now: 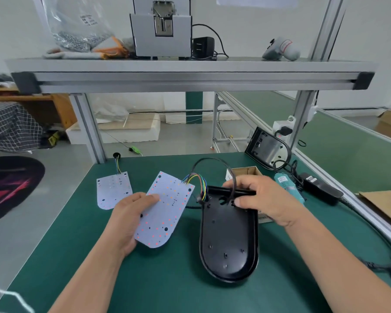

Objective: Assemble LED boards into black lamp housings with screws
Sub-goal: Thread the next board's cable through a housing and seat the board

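LED board [165,213] in my left hand [131,220], thumb on top, fingers curled under its left edge, tilted above the green mat [172,288]. Its coloured wires [199,184] run into the black housing [229,236] lying on the mat just right; my right hand [260,199] grips the housing's top edge. Second board [113,189] lies flat, far left.

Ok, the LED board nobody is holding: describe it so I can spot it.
Find the green mat, then its far left corner near the aluminium post. The spare LED board lies flat there, beyond the left hand. Unlike the held board, no hand grips it, and its wires do not lead to the black housing.
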